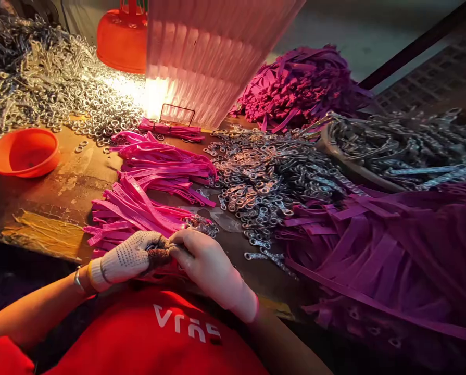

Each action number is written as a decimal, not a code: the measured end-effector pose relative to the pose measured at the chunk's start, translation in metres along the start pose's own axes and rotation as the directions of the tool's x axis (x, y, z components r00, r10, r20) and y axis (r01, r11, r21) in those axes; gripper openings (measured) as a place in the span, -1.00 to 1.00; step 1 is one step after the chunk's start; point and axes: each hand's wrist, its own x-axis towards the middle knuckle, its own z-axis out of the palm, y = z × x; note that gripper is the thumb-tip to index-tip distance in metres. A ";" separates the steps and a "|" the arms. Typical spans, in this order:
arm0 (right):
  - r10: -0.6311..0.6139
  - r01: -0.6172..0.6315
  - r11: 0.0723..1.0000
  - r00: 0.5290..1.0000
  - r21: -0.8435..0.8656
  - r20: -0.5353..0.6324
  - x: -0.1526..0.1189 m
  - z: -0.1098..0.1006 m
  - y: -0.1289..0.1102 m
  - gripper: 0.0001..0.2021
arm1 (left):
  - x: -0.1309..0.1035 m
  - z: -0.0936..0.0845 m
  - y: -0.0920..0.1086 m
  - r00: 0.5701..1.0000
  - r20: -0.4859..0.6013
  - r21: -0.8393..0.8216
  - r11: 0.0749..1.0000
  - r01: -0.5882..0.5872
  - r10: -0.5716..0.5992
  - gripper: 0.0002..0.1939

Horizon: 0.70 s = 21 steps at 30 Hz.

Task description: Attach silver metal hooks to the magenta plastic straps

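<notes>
My left hand point(129, 257), in a white knit glove with dark dots, is closed near the table's front edge. Against it presses my right hand point(205, 260), in a thin pale glove, its fingertips pinched together. Whatever small item sits between the fingers is hidden. Just beyond the hands lies a bunch of bright pink straps point(139, 205), with metal pieces point(201, 224) at its right end. A second bunch of pink straps point(166, 161) rests farther back.
Metal link pieces point(256, 177) are heaped right of centre, beside purple straps point(373, 250). More metal rings point(111, 104) cover the back left. An orange bowl point(25, 153), a red lamp point(121, 41) and a corrugated translucent sheet point(205, 57) stand behind. A purple strap pile point(299, 86) sits at the back.
</notes>
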 end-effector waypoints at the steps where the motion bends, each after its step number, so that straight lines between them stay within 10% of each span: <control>1: 0.007 -0.007 1.000 1.000 -0.020 -0.009 0.001 -0.001 0.000 -0.92 | 0.004 -0.002 -0.001 0.999 -0.034 0.047 0.999 -0.019 0.021 -0.64; 9: -0.233 0.169 0.864 0.969 -0.475 -0.078 0.006 -0.012 0.003 -0.79 | 0.023 -0.016 0.032 0.998 -0.009 -0.082 0.995 0.054 -0.055 -0.63; 15: -0.002 -0.055 0.944 0.985 -0.324 -0.173 0.021 -0.015 0.020 -0.77 | 0.057 -0.019 0.043 0.996 -0.056 -0.265 0.963 0.059 -0.076 -0.71; 18: 0.098 -0.194 0.916 0.957 -0.352 -0.274 0.035 -0.025 0.039 -0.76 | 0.108 -0.040 0.043 0.996 -0.054 0.099 0.993 -0.066 0.072 -0.69; 21: 0.181 -0.237 0.964 0.913 -0.117 -0.365 0.045 -0.030 0.056 -0.69 | 0.169 -0.061 0.047 0.924 -0.170 0.714 0.689 -0.124 0.341 -0.77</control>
